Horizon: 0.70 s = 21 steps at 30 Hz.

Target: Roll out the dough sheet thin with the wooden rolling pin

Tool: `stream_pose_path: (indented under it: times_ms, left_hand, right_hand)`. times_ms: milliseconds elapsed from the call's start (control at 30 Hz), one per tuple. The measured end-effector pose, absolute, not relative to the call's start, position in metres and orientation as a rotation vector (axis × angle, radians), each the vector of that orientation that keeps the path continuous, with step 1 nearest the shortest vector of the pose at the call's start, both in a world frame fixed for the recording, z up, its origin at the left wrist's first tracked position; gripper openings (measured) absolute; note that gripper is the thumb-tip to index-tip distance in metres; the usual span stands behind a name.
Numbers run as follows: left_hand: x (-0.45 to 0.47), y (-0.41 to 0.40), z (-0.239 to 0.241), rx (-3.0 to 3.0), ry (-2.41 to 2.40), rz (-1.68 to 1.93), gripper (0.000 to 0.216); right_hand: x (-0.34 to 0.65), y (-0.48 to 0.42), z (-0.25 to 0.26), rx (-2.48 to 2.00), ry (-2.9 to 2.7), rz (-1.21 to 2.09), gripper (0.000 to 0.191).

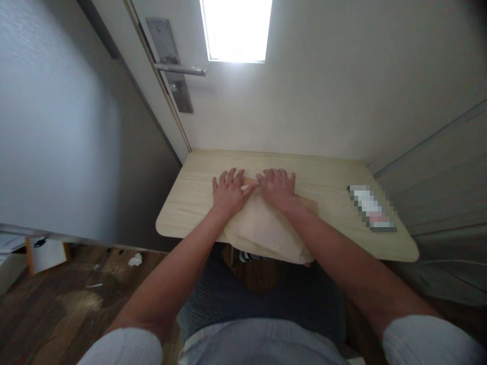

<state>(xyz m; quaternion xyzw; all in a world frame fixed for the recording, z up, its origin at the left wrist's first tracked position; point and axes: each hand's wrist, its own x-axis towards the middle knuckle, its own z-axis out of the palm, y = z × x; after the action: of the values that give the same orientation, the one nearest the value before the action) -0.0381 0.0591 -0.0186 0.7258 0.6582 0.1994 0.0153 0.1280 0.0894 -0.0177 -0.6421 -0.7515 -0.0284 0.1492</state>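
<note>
Room: narrow spot, grey wall (pixel 49 126) at left, pale door (pixel 323 101) straight ahead w/ a metal lever handle (pixel 180 68) and a bright glass pane (pixel 236 28) up top; grey panelled front (pixel 437 177) at right.
Surface: small light-wood worktop (pixel 190 197) w/ rounded corners, its far edge right at the door.
Floor: dark wood floor (pixel 57 304) at lower left, w/ a crumpled white scrap (pixel 135 260) on it and a few smaller bits nearby.
Right end of worktop: 1 long flat item (pixel 372 208), blurred out, can't tell what it is; lies well apart from both hands.
In the way: nothing lies btw the hands and the cloth; worktop around them is bare wood.
Cloth: beige cloth (pixel 262 230), folded or bunched, lies mid-worktop; its near part hangs over the front edge twd the person's lap.
Under the edge: a striped bit (pixel 249 257) shows just below the hanging cloth; can't tell what.
Left hand: left hand (pixel 228 191) lies palm down, fingers spread and pointing at the door, on the cloth's far left corner, partly on bare wood; released, grasping nothing.
Right hand: right hand (pixel 278 190) also flat, palm down, fingers spread, on the cloth's far part; released, nothing gripped.
Hands together: the 2 sit side by side, thumbs close to touching.
Arms: both forearms bare, stretched fwd and converging; white sleeves (pixel 125 347) at the bottom corners.
</note>
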Motion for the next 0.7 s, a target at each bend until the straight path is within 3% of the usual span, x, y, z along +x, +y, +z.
stream_pose_path:
  times_ms: [100,300,700]
  left_hand:
    - [-0.044,0.061,-0.02,2.296,1.915,0.691,0.071]
    - [-0.058,0.064,-0.015,2.379,1.589,0.697,0.036]
    - [-0.047,0.111,-0.01,1.962,1.67,0.762,0.024]
  right_hand:
    - [0.132,0.087,-0.017,-1.839,-2.153,-0.037,0.048]
    - [0.156,0.085,-0.022,-1.675,-2.102,0.077,0.038]
    - [0.182,0.062,-0.007,-1.281,-2.452,0.065,0.024]
